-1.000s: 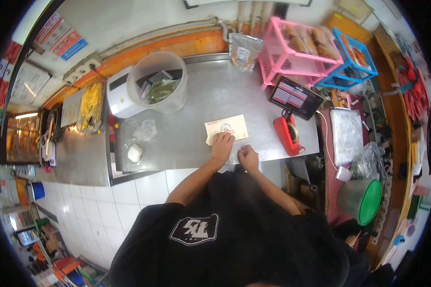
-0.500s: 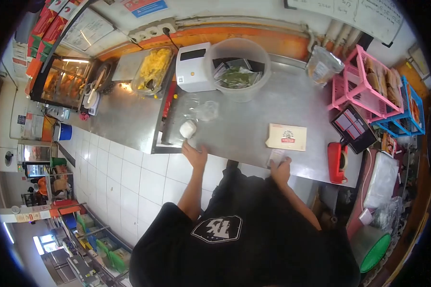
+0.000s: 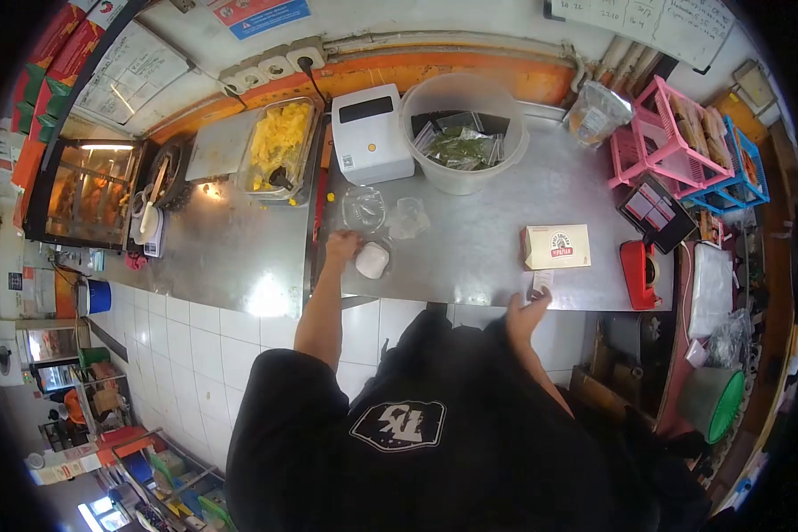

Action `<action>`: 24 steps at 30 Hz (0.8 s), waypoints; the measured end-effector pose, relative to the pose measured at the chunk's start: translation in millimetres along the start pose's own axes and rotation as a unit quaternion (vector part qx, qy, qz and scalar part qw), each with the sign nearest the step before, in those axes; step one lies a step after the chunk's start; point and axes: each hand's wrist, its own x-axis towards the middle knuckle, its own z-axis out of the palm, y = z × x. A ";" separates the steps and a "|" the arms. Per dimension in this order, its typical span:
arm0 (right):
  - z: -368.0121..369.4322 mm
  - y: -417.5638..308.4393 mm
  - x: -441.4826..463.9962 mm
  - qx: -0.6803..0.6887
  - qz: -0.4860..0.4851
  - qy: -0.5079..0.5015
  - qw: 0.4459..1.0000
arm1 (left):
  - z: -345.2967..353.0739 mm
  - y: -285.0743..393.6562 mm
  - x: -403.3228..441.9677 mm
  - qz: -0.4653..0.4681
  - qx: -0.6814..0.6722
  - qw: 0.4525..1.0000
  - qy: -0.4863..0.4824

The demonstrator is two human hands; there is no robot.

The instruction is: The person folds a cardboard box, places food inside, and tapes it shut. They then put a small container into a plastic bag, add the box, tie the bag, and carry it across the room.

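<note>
My left hand (image 3: 341, 245) is at the left of the worktop, its fingers curled in. It lies beside a round white wrapped bundle (image 3: 372, 260) and against the near edge of a clear plastic piece (image 3: 363, 208); what its fingertips hold is hidden. Another crumpled clear plastic piece (image 3: 409, 218) lies to the right of that one. Near the front edge, my right hand (image 3: 529, 309) has its fingertips closed on a small printed paper slip (image 3: 542, 282). That slip sits at the near side of a cream cardboard box (image 3: 556, 247) with a printed logo.
Behind stand a white label printer (image 3: 370, 137) and a translucent tub (image 3: 461, 173) of green packets. A tray of yellow food (image 3: 281, 142) is at left. On the right are a red tape dispenser (image 3: 638, 275), a tablet (image 3: 656, 213) and a pink basket (image 3: 661, 155).
My left hand has moved forward, from the near side of the white bundle to its left, by the clear plastic. My right hand stays at the slip by the box. The view has shifted slightly.
</note>
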 end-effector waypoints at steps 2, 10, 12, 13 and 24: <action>16.7 -13.9 -9.3 0.062 0.026 -0.131 0.989 | -1.5 1.4 -17.8 -0.003 -0.089 0.996 0.031; 195.9 -56.3 -27.3 0.072 0.028 -0.273 0.959 | 17.4 -10.6 -60.9 0.091 -0.338 0.927 0.138; 227.8 -80.9 -6.4 0.150 0.176 -0.333 0.914 | 18.3 -11.9 -61.9 0.084 -0.249 0.961 0.087; 228.7 -98.1 7.0 0.159 0.234 -0.391 0.876 | 18.3 -16.0 -63.6 0.078 -0.203 0.974 0.062; 211.6 -128.7 82.2 0.386 0.374 -0.013 0.843 | 52.3 -27.1 -131.5 0.013 -0.308 0.951 0.010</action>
